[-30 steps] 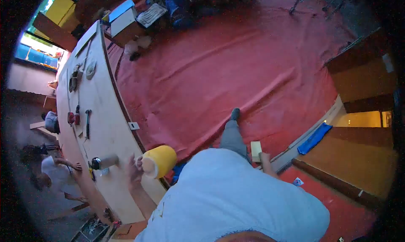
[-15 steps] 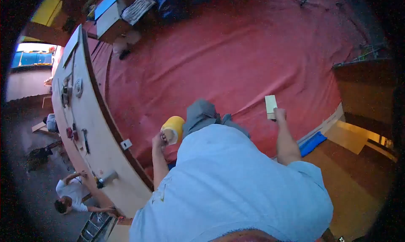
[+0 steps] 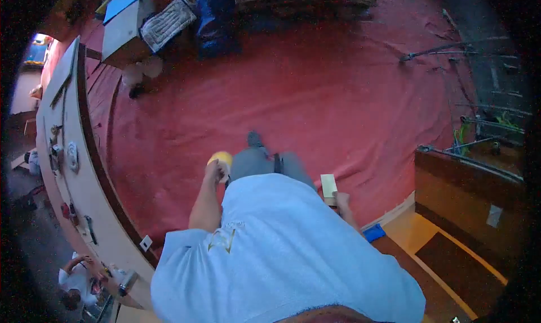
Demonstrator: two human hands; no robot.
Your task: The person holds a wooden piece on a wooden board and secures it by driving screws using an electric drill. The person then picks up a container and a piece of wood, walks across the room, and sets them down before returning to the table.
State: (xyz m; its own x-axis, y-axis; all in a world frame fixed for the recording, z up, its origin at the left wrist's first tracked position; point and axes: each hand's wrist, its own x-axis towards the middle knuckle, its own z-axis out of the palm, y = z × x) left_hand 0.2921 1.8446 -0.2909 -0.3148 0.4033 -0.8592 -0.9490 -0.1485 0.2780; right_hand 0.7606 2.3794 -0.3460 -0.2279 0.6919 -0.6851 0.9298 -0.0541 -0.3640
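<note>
My left hand is closed on a rounded yellow container with a pale cream side, held low beside my left thigh. Its exact kind is unclear, and my fingers hide part of it. On the other side, my right hand grips the lower end of a pale, flat rectangular block. The block hangs in front of my right hip, over the red sheeting. My legs, in grey trousers, are mid-stride.
A long curved worktop with tools runs along the left. Behind it, a person in a white shirt bends forward. Boxes stand at the far left. A brown panel and metal bars lie right.
I have moved forward over the red sheeting and my view has turned. Both hands keep hold of their things and hang closer to my body. More metal bars show at right.
</note>
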